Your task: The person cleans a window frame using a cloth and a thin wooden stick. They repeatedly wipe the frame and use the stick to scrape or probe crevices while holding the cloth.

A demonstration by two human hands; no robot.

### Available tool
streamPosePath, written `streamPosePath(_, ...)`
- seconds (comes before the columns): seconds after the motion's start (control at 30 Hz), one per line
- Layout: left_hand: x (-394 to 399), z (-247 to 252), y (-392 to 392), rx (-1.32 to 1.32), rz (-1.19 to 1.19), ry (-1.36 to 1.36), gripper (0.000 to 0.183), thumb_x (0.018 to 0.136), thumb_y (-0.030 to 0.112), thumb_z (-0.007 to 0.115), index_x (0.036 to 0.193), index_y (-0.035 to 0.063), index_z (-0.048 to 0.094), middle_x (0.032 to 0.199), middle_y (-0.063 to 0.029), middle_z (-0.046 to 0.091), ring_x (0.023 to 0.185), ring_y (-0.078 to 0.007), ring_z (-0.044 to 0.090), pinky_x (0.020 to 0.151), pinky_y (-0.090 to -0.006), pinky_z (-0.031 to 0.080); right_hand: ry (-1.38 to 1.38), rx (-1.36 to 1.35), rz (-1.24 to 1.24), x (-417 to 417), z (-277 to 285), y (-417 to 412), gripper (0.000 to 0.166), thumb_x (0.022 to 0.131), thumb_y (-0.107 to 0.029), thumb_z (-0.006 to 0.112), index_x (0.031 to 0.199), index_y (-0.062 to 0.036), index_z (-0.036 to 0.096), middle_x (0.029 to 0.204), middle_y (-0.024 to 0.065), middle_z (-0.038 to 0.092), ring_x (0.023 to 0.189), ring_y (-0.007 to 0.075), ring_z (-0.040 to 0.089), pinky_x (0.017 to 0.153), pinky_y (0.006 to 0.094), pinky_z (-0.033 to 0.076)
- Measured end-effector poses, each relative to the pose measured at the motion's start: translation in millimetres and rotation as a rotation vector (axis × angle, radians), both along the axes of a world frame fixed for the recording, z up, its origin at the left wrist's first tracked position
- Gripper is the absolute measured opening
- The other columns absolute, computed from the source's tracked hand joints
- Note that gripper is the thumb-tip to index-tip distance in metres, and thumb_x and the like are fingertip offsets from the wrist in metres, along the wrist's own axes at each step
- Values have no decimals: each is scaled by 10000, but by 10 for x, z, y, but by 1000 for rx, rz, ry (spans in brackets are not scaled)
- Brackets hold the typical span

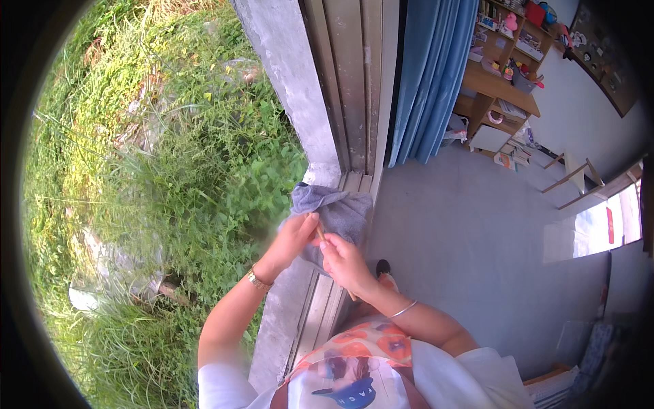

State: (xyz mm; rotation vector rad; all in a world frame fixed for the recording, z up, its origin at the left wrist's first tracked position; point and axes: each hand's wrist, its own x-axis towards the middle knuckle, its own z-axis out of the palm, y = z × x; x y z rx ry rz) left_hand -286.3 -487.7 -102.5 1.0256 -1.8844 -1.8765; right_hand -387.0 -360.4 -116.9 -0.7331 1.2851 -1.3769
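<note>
A thin wooden stick (320, 233) runs between my two hands, its lower end showing past my right wrist. My left hand (297, 236) holds the stick near its upper end, the thumb laid against it. My right hand (343, 259) grips it lower down between thumb and fingers. Beneath both hands a crumpled grey cloth (347, 208) lies over the window sill and its sliding track; whether the fingers also hold some of the cloth cannot be told.
The metal window track (319, 312) and concrete ledge (278, 317) run below me. Weeds (214, 204) grow outside on the left. Indoors are a blue curtain (426, 76), a wooden desk with shelves (503, 89), a chair (577, 179) and the grey floor (460, 220).
</note>
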Motion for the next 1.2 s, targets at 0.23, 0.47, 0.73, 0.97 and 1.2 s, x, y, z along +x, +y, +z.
streamPosePath(0.23, 511, 655, 55, -926, -158, -460, 474, 715, 346, 829, 1012, 56, 601, 1046, -98, 639, 921, -200, 596, 781, -334, 491, 254, 60, 378, -437, 283, 478, 289, 1020, -222, 446, 1117, -38, 647, 627, -48, 470, 527, 43, 437, 458, 249, 385)
streamPosePath(0.47, 442, 96, -81, -1070, -338, -293, 258, 777, 131, 686, 1025, 115, 615, 1031, -109, 627, 1057, -297, 587, 1078, -465, 368, 298, 247, 414, -803, 929, 936, 312, 1017, -196, 409, 1138, 18, 602, 619, 10, 504, 478, 77, 461, 457, 252, 379)
streamPosePath(0.73, 816, 497, 173, -917, -790, -491, 206, 764, 171, 714, 957, 113, 666, 864, -73, 628, 893, -309, 603, 764, -424, 487, -309, 350, 339, -475, 962, 895, 283, 1008, -169, 405, 1145, 18, 568, 550, -27, 405, 411, 37, 311, 380, 195, 268)
streamPosePath(0.97, 1193, 241, 37, -855, -839, -850, 233, 696, 201, 770, 908, 131, 703, 906, -50, 648, 941, -265, 618, 815, -405, 473, -570, 242, 201, -670, 1033, 939, 277, 1019, -202, 365, 1075, -14, 561, 514, -31, 387, 361, 50, 295, 360, 206, 261)
streamPosePath(1.2, 1016, 308, 46, -897, -763, -767, 240, 649, 214, 794, 850, 121, 700, 882, -39, 640, 943, -258, 597, 828, -386, 472, -775, 300, -208, -52, 421, 239, 178, 1017, -219, 415, 1057, -82, 523, 568, -34, 392, 404, 77, 328, 406, 232, 296)
